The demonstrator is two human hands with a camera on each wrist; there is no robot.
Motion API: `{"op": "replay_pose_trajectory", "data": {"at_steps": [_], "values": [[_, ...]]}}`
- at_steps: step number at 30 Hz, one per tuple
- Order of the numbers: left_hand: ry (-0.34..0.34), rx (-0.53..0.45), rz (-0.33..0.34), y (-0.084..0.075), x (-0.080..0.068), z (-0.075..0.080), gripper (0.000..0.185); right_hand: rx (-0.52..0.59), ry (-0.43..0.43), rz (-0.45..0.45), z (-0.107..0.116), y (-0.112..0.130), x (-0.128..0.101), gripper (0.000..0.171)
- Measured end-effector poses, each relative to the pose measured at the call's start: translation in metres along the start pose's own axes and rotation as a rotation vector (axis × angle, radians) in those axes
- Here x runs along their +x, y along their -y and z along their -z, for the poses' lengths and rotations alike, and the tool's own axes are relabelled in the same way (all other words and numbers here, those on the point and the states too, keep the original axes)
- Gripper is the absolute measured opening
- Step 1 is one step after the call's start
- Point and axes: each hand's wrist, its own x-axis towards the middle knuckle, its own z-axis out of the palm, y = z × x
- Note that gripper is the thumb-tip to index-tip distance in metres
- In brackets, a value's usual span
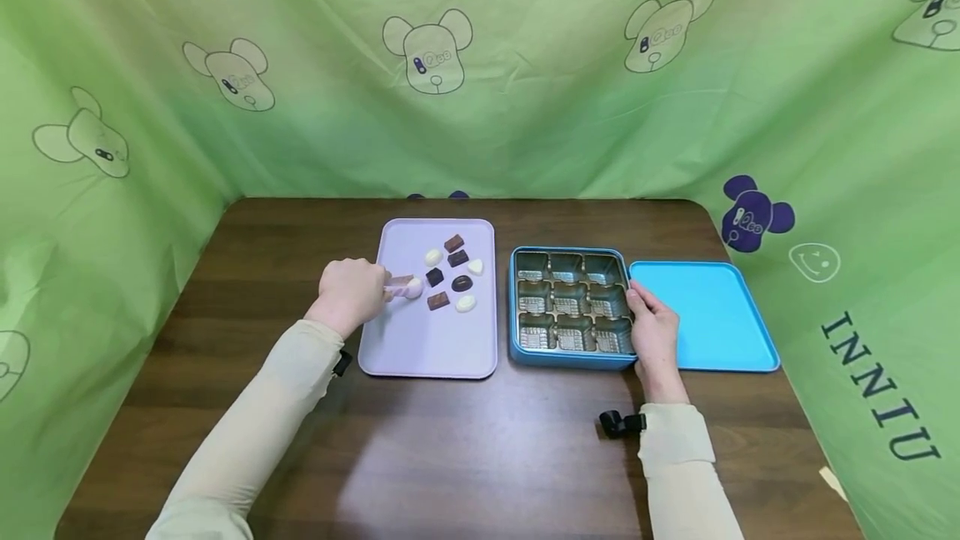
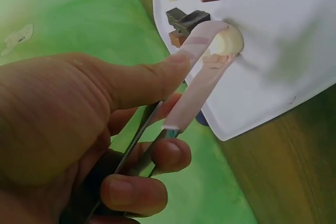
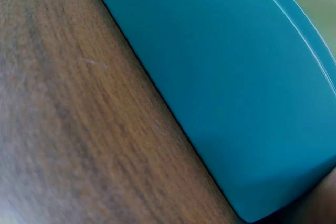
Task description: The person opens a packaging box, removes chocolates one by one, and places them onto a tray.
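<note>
My left hand (image 2: 68, 129) curls thumb and fingers round slim pink-tipped metal tweezers (image 2: 189, 90), whose tips clamp a round white chocolate (image 2: 228, 40) on the flat lilac plastic tray (image 1: 427, 348). From the head view I count 7 more chocolates, brown, dark and white, loose on that tray; the wrist view cuts most off. My right hand (image 1: 654, 330) rests with fingers over the right rim of the blue metal tin (image 1: 570, 357) with 9 gold compartments; its grip is hard to make out. The turquoise lid (image 1: 705, 315) lies beside it on the dark wooden table (image 1: 465, 457).
</note>
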Motion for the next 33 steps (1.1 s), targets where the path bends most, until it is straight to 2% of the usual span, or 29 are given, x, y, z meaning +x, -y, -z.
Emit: {"op": "replay_pose_trajectory", "data": {"at_steps": [7,14,18,26,33], "values": [[0.069,-0.022,0.027,-0.002,0.0,0.0,0.03,0.009,0.006,-0.009,0.0,0.001,0.001,0.051],[0.011,-0.072,0.05,0.004,-0.007,-0.005,0.048,0.042,0.012,-0.008,0.0,0.001,0.001,0.051],[-0.051,-0.124,0.059,0.008,-0.01,-0.011,0.052,0.032,0.01,-0.006,0.0,0.001,0.0,0.052],[-0.199,-0.309,0.066,0.012,-0.014,-0.025,0.044,0.018,0.0,0.002,0.0,0.002,-0.002,0.051],[-0.373,-0.471,0.137,0.015,-0.016,-0.041,0.049,0.024,0.01,-0.008,0.0,0.003,-0.002,0.052]]}}
